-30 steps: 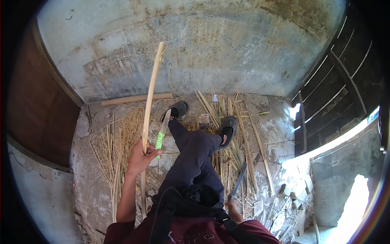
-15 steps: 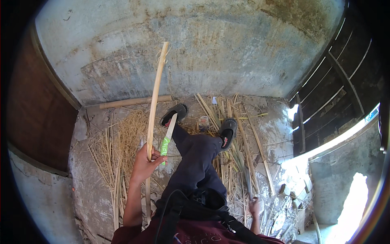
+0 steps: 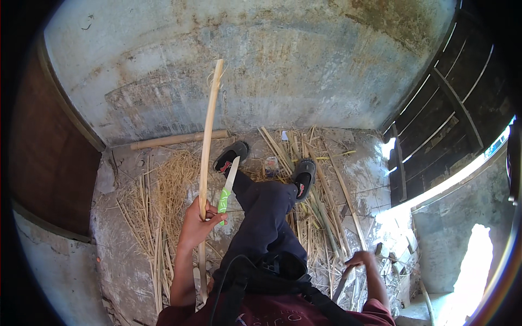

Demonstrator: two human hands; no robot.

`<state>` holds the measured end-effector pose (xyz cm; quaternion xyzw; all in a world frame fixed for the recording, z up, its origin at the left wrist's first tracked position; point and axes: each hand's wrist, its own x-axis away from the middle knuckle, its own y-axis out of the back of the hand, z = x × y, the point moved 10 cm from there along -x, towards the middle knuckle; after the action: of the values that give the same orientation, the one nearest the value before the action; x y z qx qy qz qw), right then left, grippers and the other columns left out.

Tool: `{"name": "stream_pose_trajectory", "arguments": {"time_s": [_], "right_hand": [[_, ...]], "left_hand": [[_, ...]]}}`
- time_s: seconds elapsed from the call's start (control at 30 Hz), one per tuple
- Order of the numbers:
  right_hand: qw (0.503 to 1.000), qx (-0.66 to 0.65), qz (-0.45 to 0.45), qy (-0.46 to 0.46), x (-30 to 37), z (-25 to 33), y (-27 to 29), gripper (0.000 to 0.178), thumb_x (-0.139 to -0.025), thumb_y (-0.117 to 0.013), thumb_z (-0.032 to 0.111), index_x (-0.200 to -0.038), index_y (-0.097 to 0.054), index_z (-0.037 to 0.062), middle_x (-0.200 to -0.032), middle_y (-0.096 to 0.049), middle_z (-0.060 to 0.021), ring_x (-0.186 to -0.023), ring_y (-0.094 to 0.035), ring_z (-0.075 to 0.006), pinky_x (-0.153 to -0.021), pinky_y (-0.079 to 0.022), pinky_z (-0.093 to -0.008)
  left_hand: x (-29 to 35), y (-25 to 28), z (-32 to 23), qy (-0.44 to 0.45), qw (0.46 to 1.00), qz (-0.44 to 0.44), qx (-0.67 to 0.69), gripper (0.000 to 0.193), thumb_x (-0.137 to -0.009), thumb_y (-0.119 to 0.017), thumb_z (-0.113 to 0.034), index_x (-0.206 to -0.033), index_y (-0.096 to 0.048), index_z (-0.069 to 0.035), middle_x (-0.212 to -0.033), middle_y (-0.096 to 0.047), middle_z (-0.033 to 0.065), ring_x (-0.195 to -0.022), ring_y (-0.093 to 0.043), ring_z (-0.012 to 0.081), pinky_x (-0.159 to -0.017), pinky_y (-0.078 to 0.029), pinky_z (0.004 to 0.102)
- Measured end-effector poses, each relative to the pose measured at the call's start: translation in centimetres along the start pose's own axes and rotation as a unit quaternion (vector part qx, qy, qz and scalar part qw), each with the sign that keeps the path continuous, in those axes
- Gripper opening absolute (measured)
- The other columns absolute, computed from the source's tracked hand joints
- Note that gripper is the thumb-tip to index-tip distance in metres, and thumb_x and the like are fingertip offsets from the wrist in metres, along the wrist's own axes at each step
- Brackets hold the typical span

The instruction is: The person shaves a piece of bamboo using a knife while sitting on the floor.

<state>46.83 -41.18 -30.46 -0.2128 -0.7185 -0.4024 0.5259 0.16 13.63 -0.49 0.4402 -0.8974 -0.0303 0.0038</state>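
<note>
My left hand [image 3: 193,225] is closed round a long pale bamboo strip [image 3: 207,136], which stands nearly upright with frayed fibres near its top. Pinched in the same hand is a knife [image 3: 224,200] with a green patterned handle, its blade pointing up and away from me. At the lower right, my right hand [image 3: 363,259] is closed on a flat, greyish, blade-like piece [image 3: 341,286] slanting down toward my body. Its exact kind is hard to make out. Between my hands are my crossed legs in dark trousers.
Straw-like shavings [image 3: 176,185] and thin strips [image 3: 157,255] cover the floor at left. More loose strips [image 3: 331,217] lie at right. A bamboo pole [image 3: 179,139] rests along the far wall [image 3: 261,70]. Rubble [image 3: 399,255] is heaped at right, below a dark slatted panel [image 3: 440,125].
My right hand has risen and moved to the right, with the greyish piece now visible beneath it. My left hand, still holding strip and knife, has shifted slightly down.
</note>
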Motion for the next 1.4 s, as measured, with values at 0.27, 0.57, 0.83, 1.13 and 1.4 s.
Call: {"name": "stream_pose_trajectory", "arguments": {"time_s": [0.27, 0.57, 0.83, 1.13, 1.4], "right_hand": [[0.991, -0.006, 0.133, -0.001, -8.9, 1.1, -16.5, 0.056, -0.083, -0.076, 0.072, -0.082, -0.08, 0.0166, -0.073, -0.067, 0.0009, -0.068, -0.062, -0.0147, -0.069, -0.051, -0.0331], [0.98, -0.026, 0.195, 0.038, -10.6, 0.7, -18.2, 0.055, -0.084, -0.074, 0.075, -0.096, -0.085, 0.0223, -0.076, -0.066, 0.0005, -0.071, -0.062, -0.017, -0.068, -0.051, -0.0366], [0.977, -0.025, 0.21, -0.017, -9.5, -2.3, -16.7, 0.058, -0.087, -0.069, 0.075, -0.078, -0.077, 0.0184, -0.069, -0.061, 0.0021, -0.062, -0.056, -0.0127, -0.06, -0.046, -0.0316], [0.959, -0.018, 0.282, -0.014, -2.9, 1.4, -14.7, 0.041, -0.095, -0.06, 0.064, -0.083, -0.07, 0.0263, -0.059, -0.047, 0.0087, -0.046, -0.033, -0.0049, -0.045, -0.028, -0.0249], [0.947, -0.062, 0.313, -0.042, -3.8, 0.3, -19.5, 0.033, -0.096, -0.06, 0.062, -0.095, -0.069, 0.0306, -0.06, -0.044, 0.0101, -0.041, -0.026, -0.0034, -0.04, -0.021, -0.0236]], "left_hand": [[-0.2, -0.1, -0.2, 0.01, 1.0, 0.001, -0.022, 0.042, -0.092, -0.08, 0.008, -0.109, -0.043, -0.003, -0.085, -0.071, 0.0124, -0.083, -0.08, 0.0229, -0.068, -0.062, 0.0308], [0.1, -0.7, 0.0, 0.023, 1.0, 0.008, -0.005, 0.045, -0.092, -0.077, 0.012, -0.104, -0.039, -0.009, -0.083, -0.065, 0.0081, -0.08, -0.077, 0.0206, -0.071, -0.065, 0.0335], [-0.7, -0.5, 0.5, 0.017, 1.0, 0.014, 0.012, 0.045, -0.093, -0.077, 0.01, -0.105, -0.038, -0.008, -0.087, -0.069, 0.012, -0.082, -0.079, 0.0235, -0.072, -0.066, 0.0342], [0.2, 0.0, 0.6, 0.015, 1.0, 0.0, 0.014, 0.042, -0.093, -0.078, 0.01, -0.102, -0.04, -0.006, -0.088, -0.068, 0.0122, -0.082, -0.079, 0.0241, -0.071, -0.066, 0.0342], [-0.5, -0.6, 0.7, 0.021, 1.0, 0.019, 0.013, 0.042, -0.094, -0.078, 0.009, -0.104, -0.041, -0.006, -0.087, -0.07, 0.0129, -0.081, -0.079, 0.0245, -0.07, -0.065, 0.0332]]}}
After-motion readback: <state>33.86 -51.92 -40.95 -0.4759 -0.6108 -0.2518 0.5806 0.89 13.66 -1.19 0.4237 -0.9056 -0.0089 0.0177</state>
